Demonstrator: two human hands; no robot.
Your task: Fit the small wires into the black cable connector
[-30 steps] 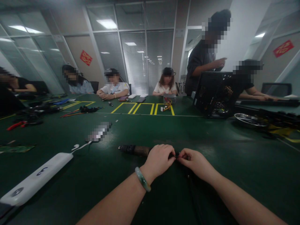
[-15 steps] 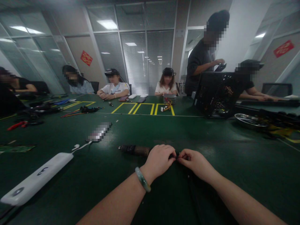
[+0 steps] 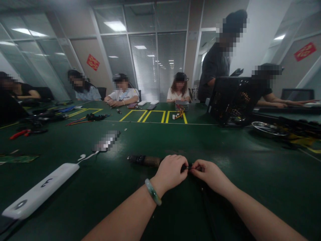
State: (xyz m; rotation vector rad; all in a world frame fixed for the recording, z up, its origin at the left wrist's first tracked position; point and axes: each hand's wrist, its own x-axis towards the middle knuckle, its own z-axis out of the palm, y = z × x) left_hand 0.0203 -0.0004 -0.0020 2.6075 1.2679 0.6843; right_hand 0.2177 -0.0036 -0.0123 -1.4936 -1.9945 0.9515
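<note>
My left hand [image 3: 172, 171], a bangle at its wrist, is closed in a pinch at the middle of the table. Facing it, my right hand [image 3: 209, 174] also pinches, its fingertips almost meeting the left ones. Between the fingertips is something small and dark with a glint of metal, too hidden to name. A dark cylindrical tool with a brownish grip [image 3: 151, 161], like an electric screwdriver, lies flat just left of my left hand. Its metal tip points left, and its right end disappears behind that hand. A dark, thin strip [image 3: 207, 209] runs below my right hand.
A white power strip [image 3: 42, 190] with a cable and a phone [image 3: 106, 140] lie to the left. Red-handled pliers [image 3: 21, 134] and a green circuit board [image 3: 21, 158] are beyond. A black computer case [image 3: 232, 102] and metal dish [image 3: 269, 129] stand right. Several people surround the table.
My hands stay in nearly the same place, with slightly more of the small metallic glint showing between the fingertips. The standing person's raised hand has dropped behind the computer case.
</note>
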